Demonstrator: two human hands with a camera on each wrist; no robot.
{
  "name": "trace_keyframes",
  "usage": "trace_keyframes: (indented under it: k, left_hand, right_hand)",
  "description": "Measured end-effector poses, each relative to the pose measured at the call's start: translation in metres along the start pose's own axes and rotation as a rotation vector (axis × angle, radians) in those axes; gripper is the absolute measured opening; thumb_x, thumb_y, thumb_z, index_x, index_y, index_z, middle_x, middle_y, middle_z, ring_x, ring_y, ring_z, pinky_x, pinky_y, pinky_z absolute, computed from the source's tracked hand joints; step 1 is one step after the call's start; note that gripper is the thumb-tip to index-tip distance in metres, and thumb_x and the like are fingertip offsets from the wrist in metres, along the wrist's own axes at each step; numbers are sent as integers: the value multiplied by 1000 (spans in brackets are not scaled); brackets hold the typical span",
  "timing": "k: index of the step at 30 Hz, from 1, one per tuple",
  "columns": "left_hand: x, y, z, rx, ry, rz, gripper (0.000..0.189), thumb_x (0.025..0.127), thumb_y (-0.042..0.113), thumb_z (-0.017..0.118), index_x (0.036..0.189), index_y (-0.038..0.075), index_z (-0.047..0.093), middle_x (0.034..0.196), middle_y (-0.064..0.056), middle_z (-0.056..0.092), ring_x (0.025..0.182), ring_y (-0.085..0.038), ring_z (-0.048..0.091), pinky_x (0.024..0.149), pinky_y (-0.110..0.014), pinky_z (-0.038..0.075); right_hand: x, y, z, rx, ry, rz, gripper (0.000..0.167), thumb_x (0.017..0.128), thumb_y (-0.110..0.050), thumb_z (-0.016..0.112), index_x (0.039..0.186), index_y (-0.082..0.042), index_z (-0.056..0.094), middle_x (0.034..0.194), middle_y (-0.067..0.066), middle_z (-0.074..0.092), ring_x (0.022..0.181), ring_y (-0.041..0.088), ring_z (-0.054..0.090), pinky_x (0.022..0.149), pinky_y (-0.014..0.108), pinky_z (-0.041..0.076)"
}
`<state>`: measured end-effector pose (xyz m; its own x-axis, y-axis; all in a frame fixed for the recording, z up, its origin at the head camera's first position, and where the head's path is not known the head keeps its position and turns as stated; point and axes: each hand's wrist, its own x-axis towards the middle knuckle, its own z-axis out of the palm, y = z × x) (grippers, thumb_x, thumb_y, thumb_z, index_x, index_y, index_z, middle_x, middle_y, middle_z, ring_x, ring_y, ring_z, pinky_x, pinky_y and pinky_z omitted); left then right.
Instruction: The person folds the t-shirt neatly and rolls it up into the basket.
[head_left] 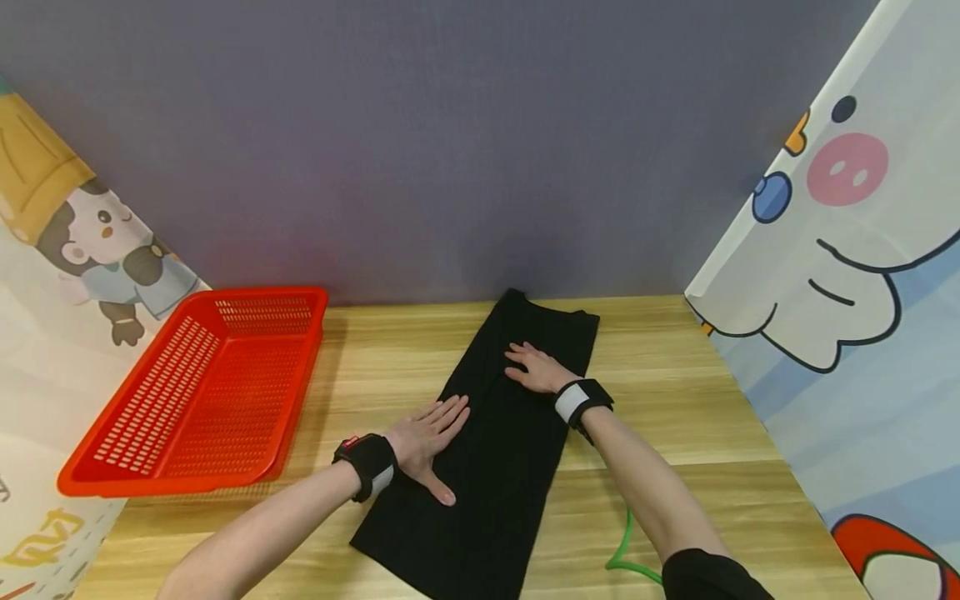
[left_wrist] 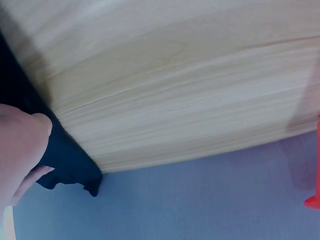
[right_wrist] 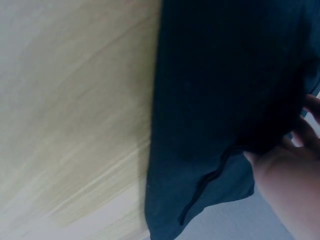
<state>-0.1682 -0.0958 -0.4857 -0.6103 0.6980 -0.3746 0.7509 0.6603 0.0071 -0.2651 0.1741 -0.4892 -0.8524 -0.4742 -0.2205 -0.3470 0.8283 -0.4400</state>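
A black garment (head_left: 495, 483), long and flat like folded trousers, lies slanted across the wooden table, its far end at the back edge. My left hand (head_left: 429, 440) rests flat on its left side, fingers straight and thumb spread away. Farther up, my right hand (head_left: 538, 371) lies on the cloth with spread fingers, close to the right edge. Neither hand grips the fabric. The right wrist view shows a thin dark ridge, like a seam or cord (right_wrist: 204, 182), running across the garment near the right hand. Both wrists wear black straps.
An empty red plastic basket (head_left: 232, 392) with slotted sides stands on the left of the table (head_left: 652, 375). A green cord (head_left: 622, 558) lies near the right forearm. A grey panel (head_left: 450, 167) rises behind, with printed cartoon panels on both sides.
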Motion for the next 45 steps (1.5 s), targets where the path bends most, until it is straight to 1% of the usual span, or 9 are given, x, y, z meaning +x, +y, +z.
trace_keyframes:
  k: [10,15,18,26,30,33,36,40,45]
  left_hand:
    - [-1,13,3,40,-1,-56,140,65,92,60,162,7,5,172,-10,-1,160,-24,4,127,-40,14]
    - [-3,21,3,28,12,-78,138,66,91,60,161,6,9,171,-12,1,159,-25,7,127,-41,15]
    - [-4,26,3,27,15,-94,137,67,91,60,161,5,10,171,-13,3,159,-26,8,127,-40,15]
    - [-1,39,3,14,13,-163,137,67,93,57,161,6,10,171,-13,2,159,-27,7,127,-39,15]
    - [0,46,5,-1,12,-197,137,66,94,56,161,5,12,171,-13,2,159,-27,6,128,-39,14]
    - [0,52,5,-9,17,-220,137,66,94,56,161,5,13,171,-13,3,159,-26,7,128,-38,13]
    - [-1,57,5,-15,29,-236,137,66,94,56,161,5,15,171,-14,5,159,-26,9,127,-39,15]
    - [-2,65,2,-38,33,-255,136,66,94,55,160,4,17,170,-16,6,159,-27,12,127,-41,17]
    - [-2,74,0,-52,33,-298,137,65,95,55,160,4,18,170,-16,8,159,-28,12,127,-41,18]
  right_hand:
    - [8,7,1,7,-12,-78,52,108,-31,44,151,-2,42,164,20,28,154,43,18,123,58,19]
    - [7,12,-1,66,0,-151,57,107,-41,43,151,-5,44,164,18,31,155,40,18,123,58,19]
    - [6,11,-2,78,4,-175,57,107,-43,43,150,-5,46,163,18,32,155,40,18,123,58,19]
    - [18,7,-1,-2,-12,-155,49,108,-29,44,148,-1,46,162,20,32,154,43,19,123,58,20]
    - [20,8,-4,-1,-8,-216,52,108,-36,43,147,-3,49,160,19,37,153,41,23,122,57,21]
    - [21,9,-5,20,-20,-236,53,108,-39,42,148,-5,49,161,18,37,154,39,23,123,57,20]
    - [25,7,-5,57,-45,-218,51,107,-34,45,148,-5,48,162,17,34,155,39,19,124,56,18]
    - [31,3,-6,113,-84,-155,48,105,-25,50,148,-3,47,164,16,30,156,39,15,124,57,17]
    - [34,-2,-8,93,-97,-141,45,105,-22,51,147,-5,50,164,14,32,156,37,18,124,55,19]
